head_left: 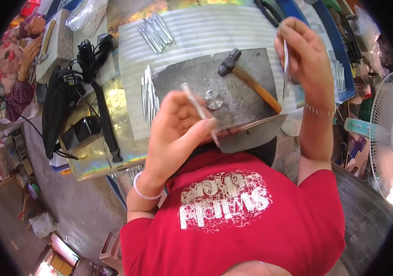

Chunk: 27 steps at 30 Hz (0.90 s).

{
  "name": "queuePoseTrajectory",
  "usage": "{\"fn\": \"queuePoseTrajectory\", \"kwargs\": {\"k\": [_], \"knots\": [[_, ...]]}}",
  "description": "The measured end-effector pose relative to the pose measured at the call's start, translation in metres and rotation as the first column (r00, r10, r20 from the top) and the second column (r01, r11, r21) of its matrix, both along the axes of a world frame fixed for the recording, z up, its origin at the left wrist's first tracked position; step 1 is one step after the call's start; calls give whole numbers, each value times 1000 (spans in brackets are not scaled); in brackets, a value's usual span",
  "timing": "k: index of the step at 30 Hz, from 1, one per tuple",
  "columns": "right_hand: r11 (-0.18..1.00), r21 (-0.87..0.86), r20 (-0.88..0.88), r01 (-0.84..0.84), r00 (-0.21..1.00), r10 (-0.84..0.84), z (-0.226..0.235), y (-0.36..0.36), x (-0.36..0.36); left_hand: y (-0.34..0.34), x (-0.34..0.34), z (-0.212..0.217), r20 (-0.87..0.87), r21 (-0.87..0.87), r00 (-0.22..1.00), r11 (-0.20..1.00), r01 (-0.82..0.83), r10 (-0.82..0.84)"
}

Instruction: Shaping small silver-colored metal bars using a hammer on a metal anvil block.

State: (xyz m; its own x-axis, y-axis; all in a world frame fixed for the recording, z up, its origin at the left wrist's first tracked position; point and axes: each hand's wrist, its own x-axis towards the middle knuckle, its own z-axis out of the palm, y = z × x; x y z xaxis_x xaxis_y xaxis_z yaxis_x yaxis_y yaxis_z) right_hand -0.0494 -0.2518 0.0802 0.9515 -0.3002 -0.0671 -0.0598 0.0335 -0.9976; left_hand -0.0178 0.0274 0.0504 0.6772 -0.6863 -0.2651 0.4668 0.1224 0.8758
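Observation:
My left hand (173,131) is closed on a slim silvery metal rod (195,102), gripped slantwise between thumb and fingers above the near left of a dark grey slab (182,76). On the slab, just beyond those fingers, lies a small round shiny metal disc (214,100). A hammer (256,87) with a dark head and wooden handle rests on it, head toward the far side. Raised at the right, my right hand (304,48) pinches a thin, pointed silvery metal tool (286,69), its tip hanging down; its exact kind is unclear.
Bundles of metal rods (156,34) lie on the white foam sheet (196,32), with more rods (148,94) left of the slab. A black bag (58,108) with straps sits at left. Black-handled pliers (268,11) lie far right. A fan (387,129) stands right; another person's hand (31,50) shows far left.

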Motion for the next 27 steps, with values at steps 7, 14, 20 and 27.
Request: {"fn": "queuePoseTrajectory", "kwargs": {"k": [7, 14, 20, 27], "knots": [[509, -861, -53, 1, 994, -92, -65, -85, 94, 9, -6, -26, 435, 65, 873, 960, -274, 220], [270, -951, -178, -151, 981, -80, -119, -94, 114, 4, -5, -36, 735, 250, 677, 910, -331, 44], [397, -917, 26, 21, 1000, 7, -64, -44, 59, 3, -4, -33, 711, 384, 687, 901, -200, -151], [432, -871, -163, -233, 967, 194, -29, 40, -52, -20, 0, -36, 493, 147, 865, 971, -191, 96]]}}
